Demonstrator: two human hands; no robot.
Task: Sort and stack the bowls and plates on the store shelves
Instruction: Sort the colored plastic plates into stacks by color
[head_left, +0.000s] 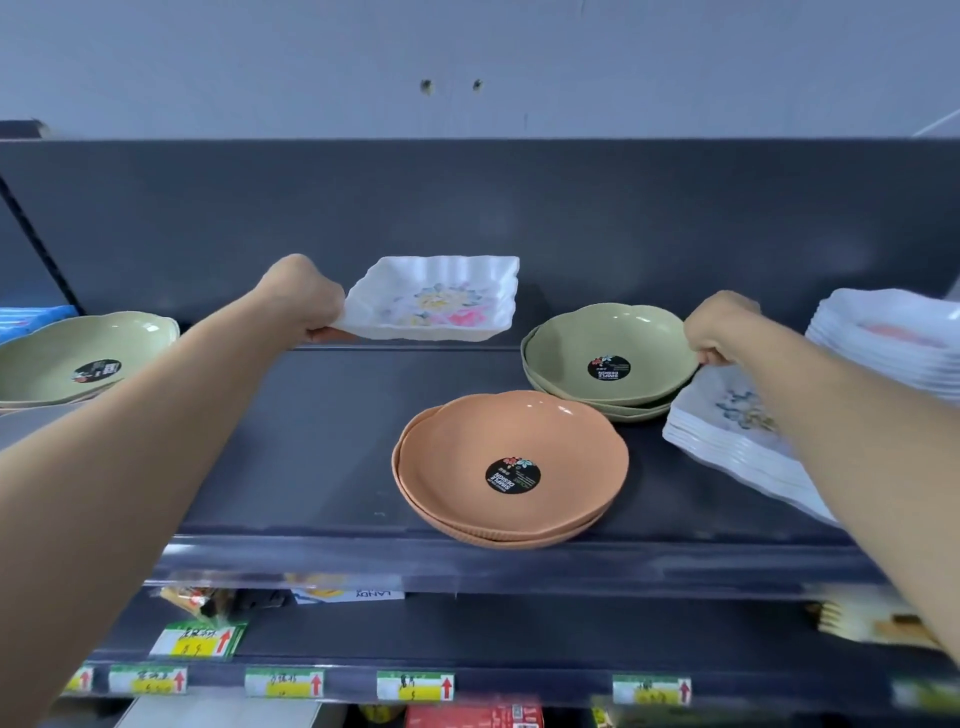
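Store shelf (322, 441), left hand (304, 299) gripping floral plate (436, 301)

orange bowls (511, 457): glossy plastic | shelf (311, 441): matt dark metal

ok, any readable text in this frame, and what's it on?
"SIMPLE DESIGN", upside down: sticker, orange bowl.
"SIMPLE DESIGN", upside down: sticker, right green bowl.
"LANDY", upside down: package under shelf.
Too blurred: left green bowl sticker, price tags.
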